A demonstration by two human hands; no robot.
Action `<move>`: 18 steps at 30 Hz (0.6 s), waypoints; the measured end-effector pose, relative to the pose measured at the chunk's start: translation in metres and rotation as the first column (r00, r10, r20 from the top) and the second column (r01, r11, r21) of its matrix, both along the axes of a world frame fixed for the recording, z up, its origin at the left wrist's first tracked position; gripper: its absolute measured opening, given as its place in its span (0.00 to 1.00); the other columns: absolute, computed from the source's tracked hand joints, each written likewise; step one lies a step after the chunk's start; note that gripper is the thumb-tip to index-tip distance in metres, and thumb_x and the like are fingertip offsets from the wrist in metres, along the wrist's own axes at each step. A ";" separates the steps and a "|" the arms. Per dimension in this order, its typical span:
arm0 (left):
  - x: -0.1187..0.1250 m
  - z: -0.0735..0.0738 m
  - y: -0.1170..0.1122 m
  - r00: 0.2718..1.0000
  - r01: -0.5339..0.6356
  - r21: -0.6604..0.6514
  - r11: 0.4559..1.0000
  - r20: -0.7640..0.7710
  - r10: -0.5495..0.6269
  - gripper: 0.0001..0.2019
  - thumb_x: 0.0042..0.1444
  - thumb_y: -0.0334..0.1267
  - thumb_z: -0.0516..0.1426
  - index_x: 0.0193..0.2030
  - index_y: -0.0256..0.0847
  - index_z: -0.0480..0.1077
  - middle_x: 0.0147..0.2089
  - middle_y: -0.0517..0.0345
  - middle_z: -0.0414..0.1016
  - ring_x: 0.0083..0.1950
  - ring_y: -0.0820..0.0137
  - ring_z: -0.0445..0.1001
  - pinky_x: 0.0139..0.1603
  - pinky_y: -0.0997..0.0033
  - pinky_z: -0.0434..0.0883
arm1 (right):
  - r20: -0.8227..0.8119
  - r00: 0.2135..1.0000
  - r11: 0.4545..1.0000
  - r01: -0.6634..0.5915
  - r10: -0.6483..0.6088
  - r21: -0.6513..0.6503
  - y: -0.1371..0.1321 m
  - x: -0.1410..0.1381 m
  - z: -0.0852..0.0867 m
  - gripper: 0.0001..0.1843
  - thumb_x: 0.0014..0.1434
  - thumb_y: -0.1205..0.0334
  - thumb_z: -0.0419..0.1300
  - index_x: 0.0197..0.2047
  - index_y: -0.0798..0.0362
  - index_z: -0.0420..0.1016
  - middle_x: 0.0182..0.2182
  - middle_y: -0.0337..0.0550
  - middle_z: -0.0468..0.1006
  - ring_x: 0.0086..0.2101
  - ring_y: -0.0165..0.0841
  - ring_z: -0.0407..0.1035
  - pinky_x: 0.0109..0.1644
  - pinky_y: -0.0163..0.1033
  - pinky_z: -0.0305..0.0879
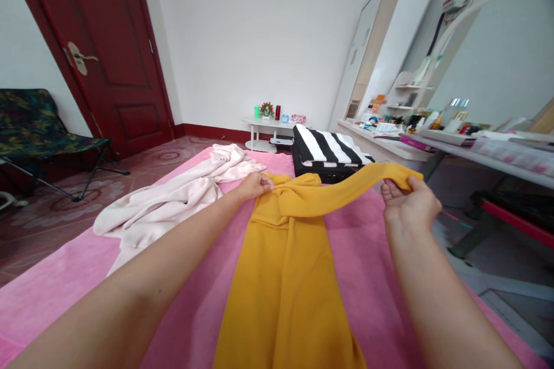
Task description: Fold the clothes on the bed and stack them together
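Note:
A mustard-yellow long-sleeved garment (288,277) lies lengthwise on a pink bed cover (190,311), its far end bunched. My left hand (255,185) pinches the cloth at the left of that bunched end. Out to the right, my right hand (409,202) grips the end of one sleeve (350,191), holding it stretched and lifted off the bed. Left of my left arm, a pale pink garment (173,202) with small dark lettering is spread loosely on the cover, apart from the yellow one. The near end of the yellow garment runs out of the frame.
Black-and-white striped folded cloth (329,147) rests on a black case (320,172) at the bed's far end. Beyond stands a small white table (268,123). To the right is a cluttered dressing table (489,150); to the left, a folding chair (47,138) and red door (108,46).

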State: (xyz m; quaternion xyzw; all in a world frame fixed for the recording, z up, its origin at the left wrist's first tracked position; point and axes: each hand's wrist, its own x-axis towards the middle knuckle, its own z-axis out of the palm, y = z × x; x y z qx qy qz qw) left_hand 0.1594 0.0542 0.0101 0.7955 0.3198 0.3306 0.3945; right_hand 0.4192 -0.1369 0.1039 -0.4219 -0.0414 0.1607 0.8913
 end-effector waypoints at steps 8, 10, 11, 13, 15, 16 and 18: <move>0.040 0.006 -0.001 0.962 -0.174 -0.143 0.974 0.185 0.199 0.06 0.56 0.35 0.50 0.28 0.39 0.61 0.22 0.62 0.67 0.23 0.75 0.70 0.30 0.74 0.68 | 0.077 0.996 0.998 0.055 -0.052 -0.042 0.001 -0.002 -0.003 0.09 0.54 0.72 0.48 0.37 0.50 0.61 0.24 0.35 0.72 0.21 0.29 0.72 0.23 0.31 0.69; 0.043 0.005 -0.004 0.936 -0.257 -0.127 0.958 0.215 0.280 0.07 0.56 0.36 0.51 0.28 0.40 0.59 0.21 0.63 0.65 0.23 0.74 0.68 0.29 0.74 0.67 | 0.070 0.996 0.997 0.061 -0.058 -0.037 0.001 -0.002 -0.004 0.09 0.53 0.73 0.49 0.38 0.51 0.61 0.25 0.37 0.73 0.22 0.30 0.73 0.23 0.32 0.69; 0.042 0.004 -0.008 0.919 -0.301 -0.107 0.948 0.231 0.318 0.08 0.57 0.37 0.51 0.28 0.40 0.59 0.22 0.63 0.65 0.24 0.74 0.68 0.30 0.74 0.66 | 0.064 0.996 0.998 0.059 -0.057 -0.036 0.002 -0.002 -0.004 0.09 0.54 0.73 0.49 0.38 0.51 0.61 0.26 0.38 0.73 0.22 0.31 0.74 0.23 0.32 0.69; 0.037 0.004 -0.020 0.885 -0.382 -0.051 0.923 0.267 0.381 0.10 0.57 0.40 0.52 0.27 0.41 0.59 0.23 0.63 0.64 0.27 0.72 0.67 0.32 0.74 0.64 | 0.060 0.997 0.998 0.048 -0.046 -0.033 0.002 -0.002 -0.005 0.09 0.54 0.72 0.49 0.38 0.52 0.61 0.27 0.39 0.73 0.24 0.32 0.75 0.24 0.32 0.69; 0.031 0.005 -0.040 0.878 -0.435 0.065 0.898 0.251 0.408 0.16 0.60 0.45 0.49 0.24 0.41 0.59 0.23 0.62 0.62 0.29 0.71 0.66 0.33 0.73 0.62 | 0.060 0.997 0.998 0.045 -0.043 -0.036 0.002 -0.003 -0.005 0.08 0.55 0.71 0.48 0.38 0.52 0.61 0.28 0.39 0.74 0.24 0.31 0.75 0.25 0.32 0.69; 0.028 0.005 -0.051 0.892 -0.432 0.145 0.890 0.212 0.399 0.19 0.61 0.47 0.47 0.22 0.41 0.59 0.22 0.61 0.61 0.28 0.71 0.65 0.33 0.72 0.61 | 0.060 0.997 0.998 0.044 -0.042 -0.039 0.002 -0.003 -0.005 0.08 0.55 0.71 0.48 0.39 0.52 0.61 0.28 0.39 0.74 0.25 0.31 0.75 0.25 0.32 0.70; 0.023 0.007 -0.075 0.943 -0.331 0.322 0.887 0.088 0.320 0.22 0.61 0.51 0.47 0.21 0.40 0.63 0.22 0.60 0.63 0.28 0.70 0.65 0.33 0.71 0.61 | 0.077 0.996 0.998 0.043 -0.039 -0.054 0.003 -0.003 -0.006 0.09 0.55 0.70 0.49 0.40 0.51 0.61 0.28 0.37 0.74 0.25 0.30 0.75 0.25 0.32 0.70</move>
